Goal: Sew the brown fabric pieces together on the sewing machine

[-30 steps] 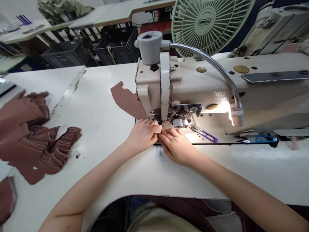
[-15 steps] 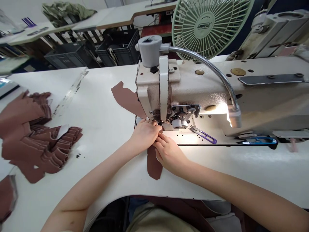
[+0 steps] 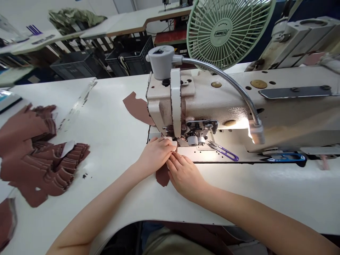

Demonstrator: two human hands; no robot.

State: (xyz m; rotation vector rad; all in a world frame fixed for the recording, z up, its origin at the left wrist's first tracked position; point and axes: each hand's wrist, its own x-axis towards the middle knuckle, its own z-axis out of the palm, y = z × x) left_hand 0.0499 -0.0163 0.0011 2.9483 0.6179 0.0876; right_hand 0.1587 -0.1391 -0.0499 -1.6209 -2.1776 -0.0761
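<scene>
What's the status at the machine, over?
Left hand, right hand both on brown piece at machine. Purple snips lie right, apart from both hands.

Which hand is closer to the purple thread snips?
Right. The right hand is left of the purple thread snips, not touching them; the left hand is farther left.

This is a sewing workshop: a machine [image 3: 225,94] stands on the table [image 3: 108,131], cut pieces [image 3: 23,159] lie piled to its left, snips [image 3: 228,154] rest on its bed [image 3: 203,156], crates [image 3: 138,63] stand by another bench [image 3: 108,26].
</scene>
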